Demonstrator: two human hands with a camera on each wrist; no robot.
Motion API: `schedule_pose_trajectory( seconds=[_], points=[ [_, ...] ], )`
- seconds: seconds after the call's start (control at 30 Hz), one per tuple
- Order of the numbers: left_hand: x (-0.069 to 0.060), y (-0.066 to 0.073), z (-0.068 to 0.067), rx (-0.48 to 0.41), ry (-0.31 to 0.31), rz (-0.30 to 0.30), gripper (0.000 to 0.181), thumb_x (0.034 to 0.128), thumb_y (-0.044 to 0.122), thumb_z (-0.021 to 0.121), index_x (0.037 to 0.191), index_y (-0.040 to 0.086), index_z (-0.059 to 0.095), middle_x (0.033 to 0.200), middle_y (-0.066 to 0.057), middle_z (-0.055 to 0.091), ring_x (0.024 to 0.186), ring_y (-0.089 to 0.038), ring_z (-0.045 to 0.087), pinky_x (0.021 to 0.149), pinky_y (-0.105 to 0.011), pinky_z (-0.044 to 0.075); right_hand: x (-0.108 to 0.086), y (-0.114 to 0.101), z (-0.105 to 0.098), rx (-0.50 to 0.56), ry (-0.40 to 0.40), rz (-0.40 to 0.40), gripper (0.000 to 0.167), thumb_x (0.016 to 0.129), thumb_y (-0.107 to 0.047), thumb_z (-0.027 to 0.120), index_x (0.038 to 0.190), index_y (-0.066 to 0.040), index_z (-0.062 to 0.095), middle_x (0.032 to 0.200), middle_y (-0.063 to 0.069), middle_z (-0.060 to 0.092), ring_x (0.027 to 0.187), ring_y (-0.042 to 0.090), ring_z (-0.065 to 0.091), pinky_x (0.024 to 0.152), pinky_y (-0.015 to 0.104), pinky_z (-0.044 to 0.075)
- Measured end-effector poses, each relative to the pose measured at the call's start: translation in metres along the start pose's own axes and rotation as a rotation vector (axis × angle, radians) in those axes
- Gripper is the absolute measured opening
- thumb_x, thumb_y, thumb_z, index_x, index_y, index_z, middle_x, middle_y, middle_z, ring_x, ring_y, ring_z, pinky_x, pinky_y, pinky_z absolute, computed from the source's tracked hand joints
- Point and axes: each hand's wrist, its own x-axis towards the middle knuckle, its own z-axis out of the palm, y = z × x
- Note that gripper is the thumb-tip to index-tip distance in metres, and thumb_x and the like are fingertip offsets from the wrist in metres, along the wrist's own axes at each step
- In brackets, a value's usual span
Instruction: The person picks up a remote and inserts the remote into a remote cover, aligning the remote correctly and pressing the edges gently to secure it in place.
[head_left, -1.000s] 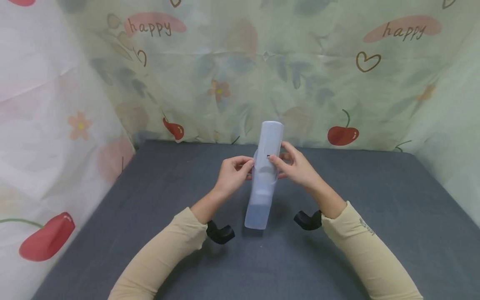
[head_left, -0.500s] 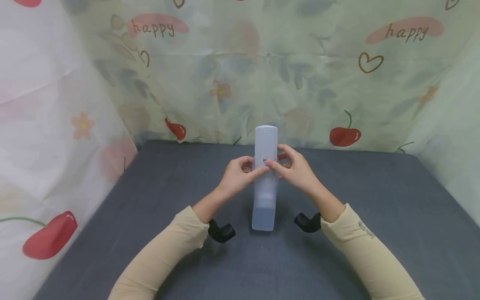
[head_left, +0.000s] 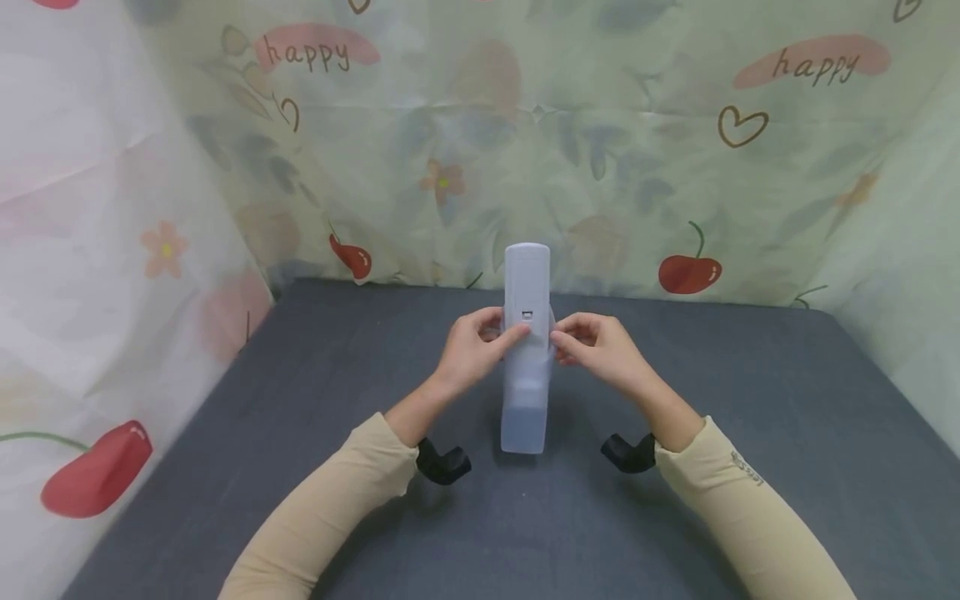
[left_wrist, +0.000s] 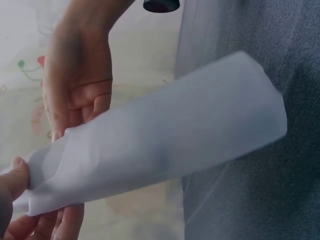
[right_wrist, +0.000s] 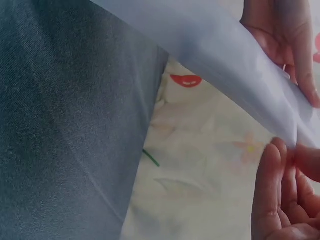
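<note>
A long, slim white device (head_left: 527,279) with a small dark slot in its front is held over the table. A frosted, translucent sleeve (head_left: 523,400), apparently soft plastic, covers its lower part and runs down beyond my hands. With the thumb across the front and the fingers behind, my left hand (head_left: 471,346) grips the device at mid-length. My right hand (head_left: 603,346) pinches the sleeve's right edge between thumb and fingertips. Wrinkles cross the sleeve (left_wrist: 165,125) in the left wrist view. How far the device reaches inside it, I cannot tell.
The dark grey table (head_left: 360,383) lies beneath. A patterned cloth (head_left: 600,192) hangs behind it, with white cloth walls on both sides. Black camera mounts (head_left: 444,465) stick out from both wrists.
The device has swung from a slight tilt to nearly straight and shifted left. My left thumb has come onto its front. My right thumb has left the front, and that hand now pinches the sleeve's edge.
</note>
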Motion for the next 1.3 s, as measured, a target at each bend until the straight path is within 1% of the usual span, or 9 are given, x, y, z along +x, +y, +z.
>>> schedule_pose_trajectory(
  seconds=[0.23, 0.33, 0.47, 0.63, 0.73, 0.9, 1.03, 1.17, 1.3],
  points=[
    [0.001, 0.005, 0.002, 0.049, -0.021, 0.020, 0.037, 0.0872, 0.028, 0.066, 0.115, 0.005, 0.063, 0.105, -0.012, 0.069, 0.072, -0.019, 0.067, 0.058, -0.022, 0.049, -0.002, -0.004, 0.003, -0.096, 0.144, -0.049, 0.020, 0.092, -0.015, 0.059, 0.100, 0.003, 0.065, 0.086, 0.016, 0.066, 0.066, 0.008, 0.060, 0.066, 0.022, 0.054],
    [0.002, 0.007, 0.003, 0.075, -0.034, 0.015, 0.037, 0.0875, 0.030, 0.066, 0.115, 0.005, 0.064, 0.105, -0.012, 0.069, 0.072, -0.019, 0.068, 0.057, -0.022, 0.048, -0.001, -0.006, 0.005, -0.102, 0.187, -0.061, 0.019, 0.092, -0.013, 0.059, 0.099, 0.003, 0.066, 0.084, 0.018, 0.066, 0.064, 0.006, 0.059, 0.065, 0.023, 0.054],
    [0.001, 0.007, 0.003, 0.117, -0.052, 0.000, 0.038, 0.0879, 0.032, 0.065, 0.115, 0.005, 0.064, 0.104, -0.012, 0.070, 0.073, -0.020, 0.068, 0.057, -0.022, 0.048, -0.001, -0.006, 0.007, -0.096, 0.207, -0.061, 0.019, 0.092, -0.011, 0.058, 0.100, 0.004, 0.066, 0.083, 0.018, 0.067, 0.062, 0.003, 0.058, 0.064, 0.024, 0.053],
    [-0.001, 0.008, 0.004, 0.147, -0.076, -0.007, 0.039, 0.0884, 0.033, 0.064, 0.116, 0.006, 0.063, 0.106, -0.012, 0.069, 0.076, -0.020, 0.069, 0.059, -0.024, 0.050, -0.002, -0.007, 0.008, -0.109, 0.197, -0.043, 0.020, 0.093, -0.011, 0.056, 0.102, 0.005, 0.066, 0.086, 0.019, 0.066, 0.062, 0.004, 0.057, 0.063, 0.021, 0.052],
    [-0.003, 0.009, 0.003, 0.146, -0.077, -0.014, 0.039, 0.0881, 0.033, 0.064, 0.116, 0.006, 0.063, 0.106, -0.011, 0.069, 0.077, -0.020, 0.068, 0.060, -0.024, 0.050, -0.002, -0.007, 0.007, -0.121, 0.157, -0.044, 0.022, 0.095, -0.011, 0.053, 0.105, 0.006, 0.064, 0.091, 0.021, 0.066, 0.066, 0.006, 0.058, 0.068, 0.026, 0.054],
    [-0.005, 0.009, 0.003, 0.121, -0.078, -0.007, 0.037, 0.0875, 0.030, 0.065, 0.115, 0.006, 0.064, 0.106, -0.011, 0.069, 0.077, -0.021, 0.069, 0.061, -0.025, 0.051, -0.003, -0.011, 0.006, -0.080, 0.074, -0.013, 0.030, 0.098, -0.020, 0.048, 0.114, 0.005, 0.056, 0.106, 0.021, 0.060, 0.088, 0.021, 0.064, 0.081, 0.038, 0.055],
    [-0.006, 0.010, 0.003, 0.119, -0.089, 0.009, 0.036, 0.0870, 0.030, 0.066, 0.114, 0.006, 0.065, 0.105, -0.011, 0.070, 0.077, -0.020, 0.069, 0.062, -0.025, 0.052, -0.001, -0.014, 0.004, 0.009, 0.064, 0.022, 0.045, 0.094, -0.033, 0.054, 0.124, 0.000, 0.044, 0.118, 0.019, 0.053, 0.103, 0.032, 0.063, 0.080, 0.041, 0.055],
    [-0.005, 0.011, 0.005, 0.141, -0.109, 0.001, 0.035, 0.0866, 0.032, 0.066, 0.112, 0.007, 0.066, 0.105, -0.010, 0.070, 0.079, -0.021, 0.069, 0.063, -0.025, 0.052, 0.002, -0.016, 0.003, 0.035, 0.101, 0.007, 0.059, 0.091, -0.037, 0.059, 0.136, -0.009, 0.033, 0.119, 0.021, 0.055, 0.097, 0.031, 0.063, 0.071, 0.039, 0.057],
    [-0.005, 0.010, 0.007, 0.138, -0.117, -0.010, 0.035, 0.0857, 0.032, 0.067, 0.111, 0.008, 0.067, 0.105, -0.009, 0.070, 0.083, -0.024, 0.069, 0.065, -0.026, 0.053, 0.004, -0.016, 0.002, 0.016, 0.112, -0.014, 0.056, 0.091, -0.035, 0.059, 0.136, -0.011, 0.037, 0.114, 0.021, 0.057, 0.085, 0.026, 0.065, 0.066, 0.035, 0.057]
  ],
)
